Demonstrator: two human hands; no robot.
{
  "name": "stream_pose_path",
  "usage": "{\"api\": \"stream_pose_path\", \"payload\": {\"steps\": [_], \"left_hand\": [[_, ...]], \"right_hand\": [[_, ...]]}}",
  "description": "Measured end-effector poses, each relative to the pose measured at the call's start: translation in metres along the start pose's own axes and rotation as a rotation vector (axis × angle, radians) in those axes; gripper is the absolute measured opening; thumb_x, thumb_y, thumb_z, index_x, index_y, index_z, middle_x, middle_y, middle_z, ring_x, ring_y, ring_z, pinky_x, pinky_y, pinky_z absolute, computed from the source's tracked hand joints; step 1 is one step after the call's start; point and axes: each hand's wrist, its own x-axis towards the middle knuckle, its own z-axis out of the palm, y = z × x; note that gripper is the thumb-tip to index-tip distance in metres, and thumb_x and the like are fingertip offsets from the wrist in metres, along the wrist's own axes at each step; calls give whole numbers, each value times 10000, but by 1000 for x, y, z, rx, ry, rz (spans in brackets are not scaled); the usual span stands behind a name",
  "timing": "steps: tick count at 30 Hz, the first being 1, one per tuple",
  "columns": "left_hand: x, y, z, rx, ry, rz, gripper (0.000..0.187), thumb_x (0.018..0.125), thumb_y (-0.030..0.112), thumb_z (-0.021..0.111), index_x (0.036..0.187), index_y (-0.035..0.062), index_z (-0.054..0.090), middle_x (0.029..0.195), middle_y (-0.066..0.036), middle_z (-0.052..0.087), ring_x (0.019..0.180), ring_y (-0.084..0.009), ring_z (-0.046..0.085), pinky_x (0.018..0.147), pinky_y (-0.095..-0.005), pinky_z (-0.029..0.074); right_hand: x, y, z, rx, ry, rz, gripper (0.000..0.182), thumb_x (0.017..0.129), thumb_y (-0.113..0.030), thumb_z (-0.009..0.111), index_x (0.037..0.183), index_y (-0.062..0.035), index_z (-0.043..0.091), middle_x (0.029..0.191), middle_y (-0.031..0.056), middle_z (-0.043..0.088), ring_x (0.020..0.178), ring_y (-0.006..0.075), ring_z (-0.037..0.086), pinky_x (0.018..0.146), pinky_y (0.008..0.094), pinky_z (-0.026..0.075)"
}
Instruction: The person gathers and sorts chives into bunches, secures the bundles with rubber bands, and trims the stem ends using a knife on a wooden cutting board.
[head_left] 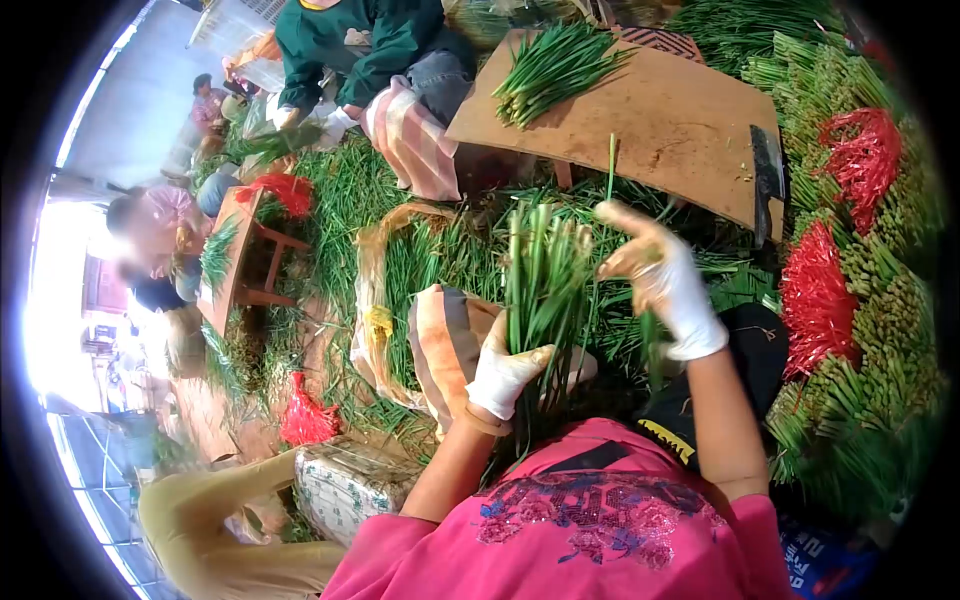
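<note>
My left hand [508, 372], in a whitish glove, is wrapped round the lower part of a bunch of garlic chives [548, 280] in front of my chest. Pale stalk ends point up and away from me. Beside it on the right, my right hand [662, 280] is raised in a stained white glove, index finger stretched out and the other fingers apart. A single upright stalk [612, 165] shows just past its fingertip. Some blurred green leaves [654, 350] hang below the palm. Under the bunch, a striped cloth [440, 345] covers my lap.
A wooden board table [660, 130] ahead bears a pile of chives [560, 70]. Stacked bundles [870, 290] with red plastic ties [815, 300] line the right. Loose greens [345, 210] cover the floor. Co-workers sit ahead and left; one wears a green sweater [375, 50].
</note>
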Motion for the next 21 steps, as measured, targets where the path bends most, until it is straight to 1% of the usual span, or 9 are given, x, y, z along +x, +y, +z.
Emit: {"api": "stream_pose_path", "payload": {"steps": [1, 4, 6, 10, 11, 13, 14, 18, 21], "left_hand": [[-1, 0, 5, 44, -23, 16, 557, 734, 0, 721, 1221, 37, 454, 1071, -56, 603, 943, -140, 587, 821, -267, 486], [-4, 11, 15, -152, -84, -87, 605, 710, 17, 741, 1244, 37, 457, 1068, -63, 607, 914, -150, 600, 796, -274, 494], [0, 5, 7, -238, -167, -200, 660, 691, 44, 755, 1271, 29, 441, 1086, -77, 604, 915, -157, 602, 796, -274, 491], [-3, 17, 4, -250, -227, -253, 662, 691, 119, 708, 1283, -3, 437, 1189, -123, 562, 1029, -234, 572, 935, -347, 425], [-2, 18, 3, -268, -201, -219, 629, 690, 88, 696, 1264, 0, 452, 1152, -120, 579, 989, -224, 582, 882, -343, 465], [0, 20, 3, -252, -133, -167, 596, 705, 23, 677, 1260, 19, 458, 1126, -105, 592, 1000, -212, 585, 845, -367, 495], [3, 17, 2, -183, -91, -114, 587, 713, -3, 668, 1260, 25, 458, 1129, -102, 592, 1004, -208, 584, 843, -378, 498], [13, -5, 5, -4, -29, -112, 616, 712, -14, 686, 1276, 52, 446, 1061, -56, 602, 944, -146, 578, 835, -269, 468], [11, -14, 14, 400, -32, -5, 660, 703, 51, 703, 1299, 28, 422, 1041, -83, 611, 929, -152, 585, 830, -272, 465]], "right_hand": [[-2, 29, 4, -234, -81, 23, 362, 867, -114, 598, 1209, -10, 535, 861, 81, 655, 567, 76, 578, 397, 201, 415], [-2, 50, 10, 199, -37, 200, 381, 778, -46, 657, 1138, -7, 540, 793, 30, 623, 433, 60, 487, 352, 190, 365], [0, 49, 8, 202, 32, 230, 291, 768, -15, 655, 1046, 17, 574, 810, 65, 639, 375, 101, 482, 331, 235, 379], [15, 24, -47, 4, 303, -114, 193, 837, -216, 611, 938, -51, 612, 811, 85, 650, 504, 56, 531, 360, 147, 345], [23, 12, -59, 75, 523, -234, 177, 833, -226, 634, 896, -61, 625, 707, 47, 629, 458, 29, 474, 363, 133, 294], [21, -6, -105, -91, 554, -349, 172, 850, -207, 640, 930, -56, 656, 541, -26, 533, 401, -1, 379, 328, 159, 205], [14, -24, -90, -178, 562, -267, 189, 857, -163, 629, 1001, -41, 643, 619, -4, 585, 394, -1, 379, 323, 144, 220], [-6, -25, -25, -371, 75, -51, 346, 786, -102, 681, 1123, -73, 605, 826, 23, 663, 473, 25, 454, 427, 155, 379], [-4, -5, 14, -1193, -40, -264, 473, 698, -107, 748, 1142, -52, 593, 773, 56, 686, 546, 71, 510, 521, 233, 424]]}}
